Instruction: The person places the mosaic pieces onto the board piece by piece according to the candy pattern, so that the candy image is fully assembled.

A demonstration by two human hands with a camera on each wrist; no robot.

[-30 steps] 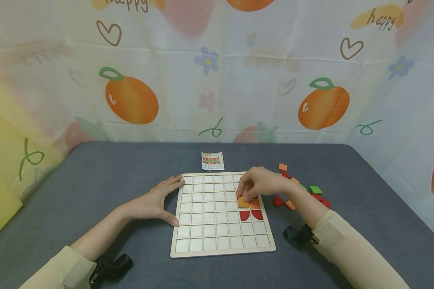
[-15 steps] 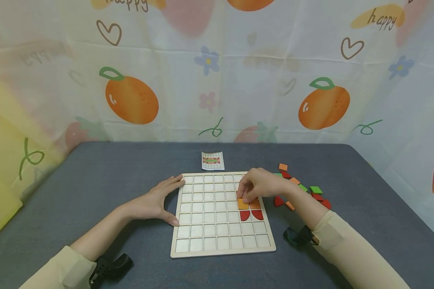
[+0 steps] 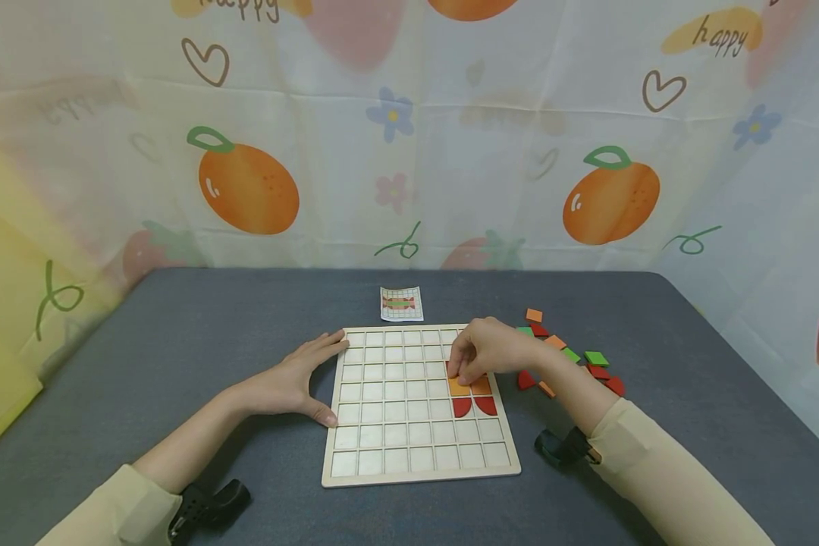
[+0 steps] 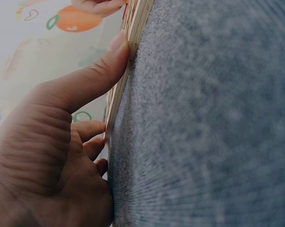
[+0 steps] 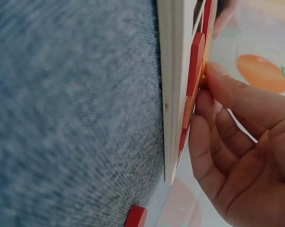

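A wooden grid board (image 3: 419, 479) with pale square cells lies on the table. My left hand (image 3: 280, 387) rests along its left edge with fingers spread, thumb and fingertips touching the frame; the left wrist view shows the thumb (image 4: 95, 78) on the rim. My right hand (image 3: 491, 349) is over the board's right side, thumb and fingers curled at a yellow-orange square tile (image 3: 459, 388) in a cell. Beside that tile sits another orange tile (image 3: 481, 387). Below them are two red rounded pieces, left (image 3: 462, 408) and right (image 3: 485, 406). Red behind the right fingers is mostly hidden.
Loose red, orange and green pieces lie right of the board, among them a green tile (image 3: 596, 359) and an orange tile (image 3: 534, 315). A small printed pattern card (image 3: 401, 304) lies behind the board. A patterned curtain (image 3: 409, 152) hangs behind the table.
The yellow-orange tile under my right fingers has gone from slightly raised to lying flatter in its cell. The right fingers shifted very slightly; my left hand and the board stayed put.
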